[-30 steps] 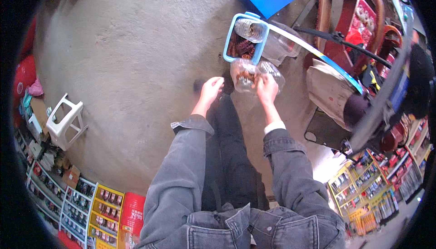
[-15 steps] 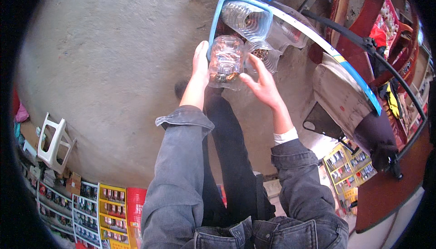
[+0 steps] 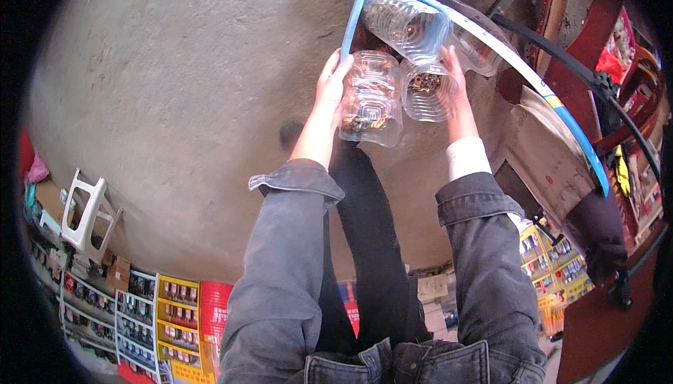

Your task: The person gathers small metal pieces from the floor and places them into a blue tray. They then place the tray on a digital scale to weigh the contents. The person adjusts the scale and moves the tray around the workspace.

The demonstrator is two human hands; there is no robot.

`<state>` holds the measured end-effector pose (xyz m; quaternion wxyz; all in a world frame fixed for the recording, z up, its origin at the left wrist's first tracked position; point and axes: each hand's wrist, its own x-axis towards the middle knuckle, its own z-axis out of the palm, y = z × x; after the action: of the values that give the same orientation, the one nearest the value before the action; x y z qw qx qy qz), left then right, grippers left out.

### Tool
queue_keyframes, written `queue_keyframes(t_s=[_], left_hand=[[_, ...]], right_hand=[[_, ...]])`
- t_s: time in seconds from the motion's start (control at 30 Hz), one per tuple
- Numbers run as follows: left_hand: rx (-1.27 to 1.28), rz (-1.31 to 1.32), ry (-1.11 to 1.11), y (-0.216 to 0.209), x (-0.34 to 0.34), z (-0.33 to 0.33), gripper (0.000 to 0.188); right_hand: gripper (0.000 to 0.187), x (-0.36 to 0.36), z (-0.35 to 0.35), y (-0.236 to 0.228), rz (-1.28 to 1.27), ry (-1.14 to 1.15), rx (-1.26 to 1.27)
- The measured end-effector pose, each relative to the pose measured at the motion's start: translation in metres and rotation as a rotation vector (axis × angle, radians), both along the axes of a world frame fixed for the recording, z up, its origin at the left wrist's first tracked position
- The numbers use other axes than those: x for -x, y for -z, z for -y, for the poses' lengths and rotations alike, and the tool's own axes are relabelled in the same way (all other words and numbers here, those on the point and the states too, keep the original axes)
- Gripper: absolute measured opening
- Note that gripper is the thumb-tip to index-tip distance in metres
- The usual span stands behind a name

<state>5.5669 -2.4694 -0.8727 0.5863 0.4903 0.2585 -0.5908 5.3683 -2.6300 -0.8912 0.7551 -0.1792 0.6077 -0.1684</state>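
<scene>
— Clear plastic, both of them: what have you got hold of there?

— Two see-through jars. My left hand (image 3: 329,93) lies flat along the outer side of the squarish jar (image 3: 369,100), fingers stretched up its wall, and my right hand (image 3: 457,93) cups the far side of the round ribbed jar (image 3: 426,90). The two jars touch each other between my palms, so I'm pressing them together rather than pinching either one. Each has a small layer of dark bits in its bottom.

— And where are they, relative to the bin?

— Held up in the air, just at the near edge of the blue-rimmed tub (image 3: 350,23), which already has a bigger clear bottle (image 3: 406,23) lying across its near corner. Below is bare concrete floor (image 3: 175,104); a white stool (image 3: 84,209) stands well off to my left.

— So which step are you at?

— I'd judge it's the carry, with the pair nearly at the tub. Next I'd need to keep the squeeze even, since neither jar is gripped on its own, and find room beside that bottle.
</scene>
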Motion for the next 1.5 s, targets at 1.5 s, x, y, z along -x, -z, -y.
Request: queue_keyframes(t_s=[1.5], left_hand=[[0.166, -0.065, 0.439, -0.588, -0.641, 0.308, 0.026]], right_hand=[[0.033, -0.622, 0.318, -0.599, 0.122, 0.188, -0.275]])
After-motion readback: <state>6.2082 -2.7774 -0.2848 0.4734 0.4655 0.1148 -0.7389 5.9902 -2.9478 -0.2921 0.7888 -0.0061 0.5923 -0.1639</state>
